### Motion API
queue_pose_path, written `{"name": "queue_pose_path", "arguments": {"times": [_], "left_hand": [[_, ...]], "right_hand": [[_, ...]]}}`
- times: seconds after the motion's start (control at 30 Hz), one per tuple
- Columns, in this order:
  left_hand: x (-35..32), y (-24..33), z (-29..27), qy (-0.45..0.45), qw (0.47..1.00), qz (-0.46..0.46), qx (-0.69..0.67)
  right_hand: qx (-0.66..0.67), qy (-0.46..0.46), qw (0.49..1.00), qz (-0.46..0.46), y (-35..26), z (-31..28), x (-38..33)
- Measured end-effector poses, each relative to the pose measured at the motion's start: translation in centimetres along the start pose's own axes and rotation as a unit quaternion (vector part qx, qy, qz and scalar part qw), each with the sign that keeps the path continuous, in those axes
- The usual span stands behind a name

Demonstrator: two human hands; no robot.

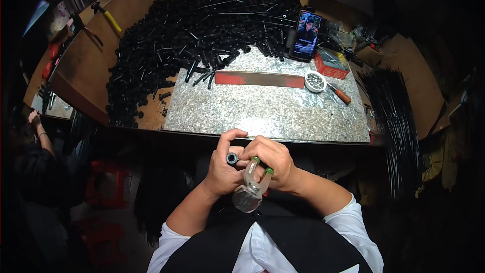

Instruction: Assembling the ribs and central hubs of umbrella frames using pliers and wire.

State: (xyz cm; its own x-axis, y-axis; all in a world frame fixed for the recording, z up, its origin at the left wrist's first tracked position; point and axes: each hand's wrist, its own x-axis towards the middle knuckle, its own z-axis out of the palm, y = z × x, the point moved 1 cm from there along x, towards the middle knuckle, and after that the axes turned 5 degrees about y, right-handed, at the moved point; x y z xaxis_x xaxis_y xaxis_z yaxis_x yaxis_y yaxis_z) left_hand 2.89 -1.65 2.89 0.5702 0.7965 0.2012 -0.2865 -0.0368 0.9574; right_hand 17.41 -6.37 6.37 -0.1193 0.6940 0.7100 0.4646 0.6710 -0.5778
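Observation:
Close to my body, below the near edge of the bench, both of my hands meet. My left hand [220,173] is closed round a black tubular part [232,158], whose round open end points up. My right hand [275,158] grips a pair of pincers [248,192] by the green-trimmed handles. The broad metal head of the pincers tilts down toward my chest. My fingers hide most of the tube and part of the handles. Whether the pincers touch the tube I cannot tell.
On the stone slab [227,114] lie a red-and-dark bar [260,79], a white cup of small metal pieces [315,82] and an orange-handled screwdriver [342,94]. Behind stand a phone [306,33] and a heap of black parts [202,25]. Black rods [394,121] hang at right; another person's hand [35,118] shows left.

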Motion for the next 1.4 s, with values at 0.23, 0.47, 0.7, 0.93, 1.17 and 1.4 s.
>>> {"name": "queue_pose_path", "arguments": {"times": [0.23, 0.47, 0.7, 0.93, 1.17, 1.4], "left_hand": [[-0.4, -0.8, -1.1, 0.012, 0.993, 0.048, 0.108], [-0.3, -0.8, -0.5, 0.036, 0.999, 0.026, -0.024], [-0.2, -0.5, -2.5, 0.106, 0.993, 0.057, 0.005], [-0.1, 0.0, -3.3, 0.090, 0.994, 0.023, 0.049], [0.1, 0.2, -2.0, 0.049, 0.997, 0.024, 0.051], [0.0, -0.4, -1.3, 0.098, 0.989, 0.046, 0.096]], "right_hand": [[0.018, -0.042, 0.998, 0.033, 0.4, 0.3, 0.3], [0.079, -0.100, 0.957, 0.261, -0.5, -0.5, 0.4], [-0.028, -0.143, 0.974, 0.171, -0.7, -4.0, -0.9], [-0.287, -0.241, 0.920, 0.111, -2.9, -6.3, -2.0], [-0.341, -0.217, 0.912, 0.067, -3.3, -5.3, -2.6], [-0.384, -0.181, 0.905, 0.042, -2.7, -5.1, -3.3]]}}
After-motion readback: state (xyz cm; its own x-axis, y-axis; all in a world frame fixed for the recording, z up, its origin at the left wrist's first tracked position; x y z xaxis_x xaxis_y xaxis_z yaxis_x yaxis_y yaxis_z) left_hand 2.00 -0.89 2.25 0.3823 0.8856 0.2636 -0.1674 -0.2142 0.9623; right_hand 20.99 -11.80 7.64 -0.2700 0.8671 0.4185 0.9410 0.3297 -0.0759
